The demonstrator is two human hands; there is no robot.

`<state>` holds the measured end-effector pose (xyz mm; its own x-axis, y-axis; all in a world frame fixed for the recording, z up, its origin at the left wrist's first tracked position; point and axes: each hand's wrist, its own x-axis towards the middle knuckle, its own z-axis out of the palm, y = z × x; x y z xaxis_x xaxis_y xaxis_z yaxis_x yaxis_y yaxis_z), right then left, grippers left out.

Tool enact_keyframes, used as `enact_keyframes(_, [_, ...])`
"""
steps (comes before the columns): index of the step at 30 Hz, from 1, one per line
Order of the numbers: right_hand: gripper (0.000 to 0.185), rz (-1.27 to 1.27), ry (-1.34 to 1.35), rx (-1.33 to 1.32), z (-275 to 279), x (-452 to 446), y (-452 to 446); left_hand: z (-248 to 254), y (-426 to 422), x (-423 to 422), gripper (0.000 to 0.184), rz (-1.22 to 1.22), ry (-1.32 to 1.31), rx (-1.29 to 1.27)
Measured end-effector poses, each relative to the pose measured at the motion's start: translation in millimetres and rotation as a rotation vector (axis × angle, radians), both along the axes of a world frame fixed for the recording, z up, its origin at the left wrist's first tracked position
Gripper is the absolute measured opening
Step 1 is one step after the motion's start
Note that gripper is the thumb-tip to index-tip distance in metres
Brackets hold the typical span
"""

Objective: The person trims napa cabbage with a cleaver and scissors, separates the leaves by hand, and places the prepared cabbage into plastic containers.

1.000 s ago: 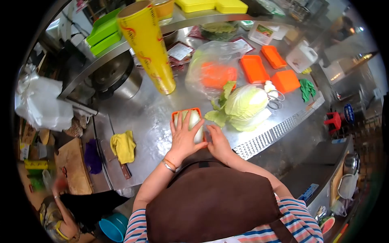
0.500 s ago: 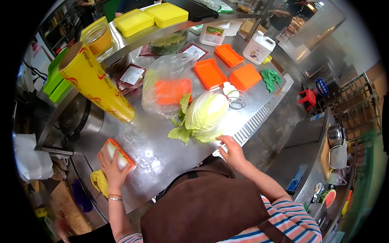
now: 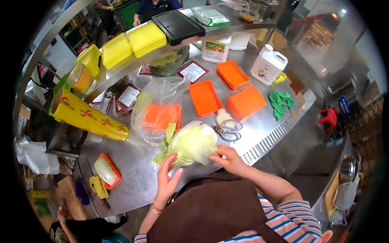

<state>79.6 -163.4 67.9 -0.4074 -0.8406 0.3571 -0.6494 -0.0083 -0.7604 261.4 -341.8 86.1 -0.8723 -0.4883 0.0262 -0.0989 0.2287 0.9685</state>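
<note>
A pale green napa cabbage (image 3: 193, 142) lies on the steel table in front of me, its loose green leaves pointing left. My left hand (image 3: 167, 178) is at its lower left, fingers apart, with the fingertips by the leaf edge. On the other side, my right hand (image 3: 230, 160) has its thumb and fingers closed on the cabbage's right edge. Scissors (image 3: 228, 131) with grey handles lie just behind the right hand, beside small white trimmings (image 3: 223, 116). Farther left, an orange tray (image 3: 115, 175) holds a piece of cabbage (image 3: 105, 170).
Behind the cabbage are a plastic bag (image 3: 156, 93) over an orange tray, more orange trays (image 3: 205, 98), and a green cloth (image 3: 280, 103). A yellow film roll (image 3: 91, 117) lies at left. A yellow cloth (image 3: 97, 187) sits by the near-left edge. Another person's hand (image 3: 62, 212) shows lower left.
My left hand has let go of the orange tray with the cabbage piece and moved right to the whole cabbage. My right hand has closed on the cabbage's edge. The view has shifted.
</note>
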Motion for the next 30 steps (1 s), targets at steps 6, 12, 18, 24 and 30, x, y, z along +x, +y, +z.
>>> enact_keyframes(6, [0.018,0.203,-0.849,0.072,13,-42,-24,6,38,-71,0.028,0.075,0.058,0.656])
enact_keyframes(12, [0.015,-0.107,0.45,0.228,-33,-155,-75,-1,41,-65,0.025,0.485,0.015,0.602])
enact_keyframes(18, [0.017,0.036,0.854,0.492,-98,-186,-102,-23,39,-15,0.033,0.691,0.206,0.613])
enact_keyframes(24, [0.011,0.079,0.481,0.325,0,-182,-82,-19,36,40,0.03,0.813,0.103,0.618])
enact_keyframes(30, [0.013,0.247,0.315,0.131,72,-104,-64,5,5,86,0.033,0.901,0.207,0.633])
